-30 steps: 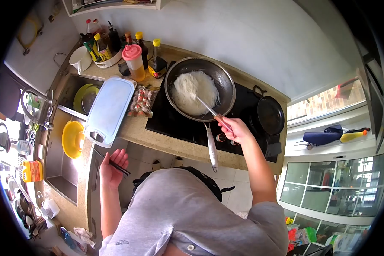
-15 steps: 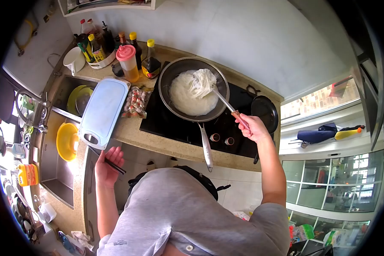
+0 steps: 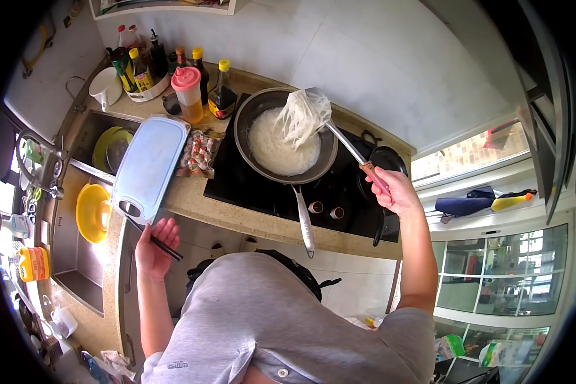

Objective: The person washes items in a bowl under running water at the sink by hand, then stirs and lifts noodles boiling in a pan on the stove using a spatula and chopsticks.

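Note:
My right hand (image 3: 397, 192) grips the wood-coloured handle of a long-handled metal strainer (image 3: 349, 142). A clump of white noodles (image 3: 303, 120) rests in its head and trails over the edge, above a deep frying pan (image 3: 243, 144). Cloudy white liquid with noodles (image 3: 278, 157) lies in the pan. Near the counter's front edge, my left hand (image 3: 152, 253) is palm up, its fingers curled round dark chopsticks (image 3: 168, 249). Just beyond that hand, a light-blue cutting board (image 3: 150, 166) lies across the counter and the sink's edge.
The pan stands on a black cooktop (image 3: 269, 203), its handle (image 3: 305, 224) jutting past the front edge. A smaller black pan (image 3: 388, 160) sits at right. Sauce bottles (image 3: 223, 96), a pink-lidded jug (image 3: 189, 96) and a bagged food pack (image 3: 200, 153) stand left. A yellow basin (image 3: 95, 214) is in the sink.
The strainer has risen and moved slightly right, lifting the noodle clump higher over the pan. My left hand still holds the chopsticks; the whole view has shifted slightly.

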{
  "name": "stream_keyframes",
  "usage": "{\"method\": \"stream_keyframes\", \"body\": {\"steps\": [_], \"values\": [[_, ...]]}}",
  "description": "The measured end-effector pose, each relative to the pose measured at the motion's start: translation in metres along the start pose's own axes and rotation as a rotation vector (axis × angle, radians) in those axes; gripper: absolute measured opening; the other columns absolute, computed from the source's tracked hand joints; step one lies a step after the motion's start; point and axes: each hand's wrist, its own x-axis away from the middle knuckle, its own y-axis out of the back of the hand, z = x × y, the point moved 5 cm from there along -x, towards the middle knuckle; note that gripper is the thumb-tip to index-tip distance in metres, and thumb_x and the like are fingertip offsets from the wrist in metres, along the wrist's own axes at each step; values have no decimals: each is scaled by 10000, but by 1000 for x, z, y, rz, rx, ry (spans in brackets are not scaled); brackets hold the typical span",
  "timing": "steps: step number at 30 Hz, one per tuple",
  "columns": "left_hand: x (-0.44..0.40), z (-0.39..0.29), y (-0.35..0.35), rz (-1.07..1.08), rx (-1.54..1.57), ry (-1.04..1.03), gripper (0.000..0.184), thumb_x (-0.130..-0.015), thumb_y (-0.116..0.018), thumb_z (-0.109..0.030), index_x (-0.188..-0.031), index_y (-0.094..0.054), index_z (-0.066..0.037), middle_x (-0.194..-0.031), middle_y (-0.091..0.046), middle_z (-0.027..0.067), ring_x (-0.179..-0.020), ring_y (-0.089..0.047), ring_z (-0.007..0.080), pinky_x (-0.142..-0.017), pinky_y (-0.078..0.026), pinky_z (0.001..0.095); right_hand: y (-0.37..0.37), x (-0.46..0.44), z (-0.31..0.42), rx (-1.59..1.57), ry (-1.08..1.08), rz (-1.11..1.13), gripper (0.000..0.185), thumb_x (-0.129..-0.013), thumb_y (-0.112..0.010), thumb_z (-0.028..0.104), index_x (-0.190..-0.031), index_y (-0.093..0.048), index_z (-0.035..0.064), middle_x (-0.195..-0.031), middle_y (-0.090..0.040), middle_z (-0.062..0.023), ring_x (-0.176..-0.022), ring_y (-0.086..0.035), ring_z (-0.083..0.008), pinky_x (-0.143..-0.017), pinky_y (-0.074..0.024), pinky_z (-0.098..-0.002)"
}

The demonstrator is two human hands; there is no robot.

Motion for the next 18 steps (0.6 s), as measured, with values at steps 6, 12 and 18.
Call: {"method": "stream_keyframes", "body": {"steps": [6,12,18], "values": [[1,-3,-1,-22,7,-5,489,-1077,-322,-378,-1257,-576,-1,-1233,-674,151,-1087,-658,283,-940,-513,419,-3,-5,-1,-112,-27,88,356,-1007,-588,316,-986,-651,-33,-652,-570,-51,-408,-412,-54,-354,-294,-189],[2,-8,4,-22,-2,-19,487,-1077,-324,-376,-1251,-582,-1,-1242,-670,153,-1094,-657,280,-937,-514,415,-11,-8,-3,-219,-25,161,361,-1020,-562,318,-996,-645,-33,-643,-560,-42,-395,-393,-54,-350,-297,-191],[2,-12,7,-4,11,-22,486,-1078,-324,-373,-1254,-583,-1,-1252,-666,156,-1096,-658,281,-940,-513,412,-8,-1,18,-239,27,141,355,-1025,-545,308,-1028,-644,-33,-625,-550,-43,-383,-379,-57,-339,-301,-193]]}}
